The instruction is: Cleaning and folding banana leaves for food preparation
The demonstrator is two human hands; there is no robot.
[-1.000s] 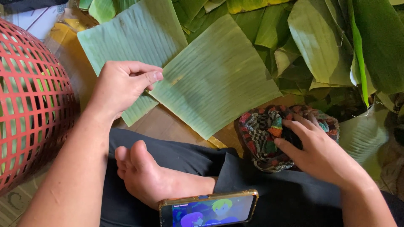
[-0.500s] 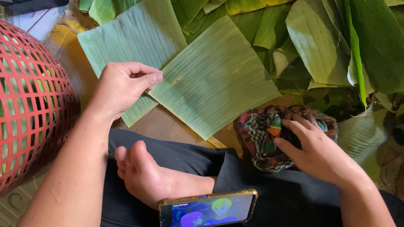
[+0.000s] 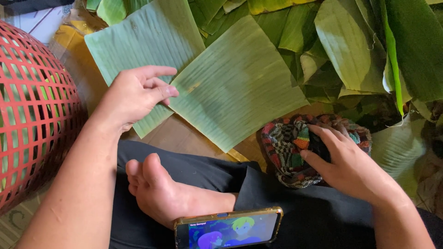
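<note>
Looking down through the head camera, the left hand (image 3: 138, 94) rests on two overlapping cut leaves: its thumb and forefinger pinch the near corner of the right leaf (image 3: 237, 83), where it overlaps the left leaf (image 3: 138, 41) lying under the palm. The other fingers are loosely curled.

The right hand (image 3: 344, 161) presses its spread fingers into a cloth (image 3: 286, 147), a crumpled patterned rag just below the right leaf's lower edge; it seems to grip the fabric, though I cannot tell how tightly.

Both leaves look thin, light and limp, smooth on top and likely to split along their ribs, so a corner or edge pinch suits them best.

A red basket (image 3: 32, 115) stands beside the left forearm, a leaf pile (image 3: 369, 41) lies beyond the right hand, and a phone (image 3: 228, 228) rests on the lap.
</note>
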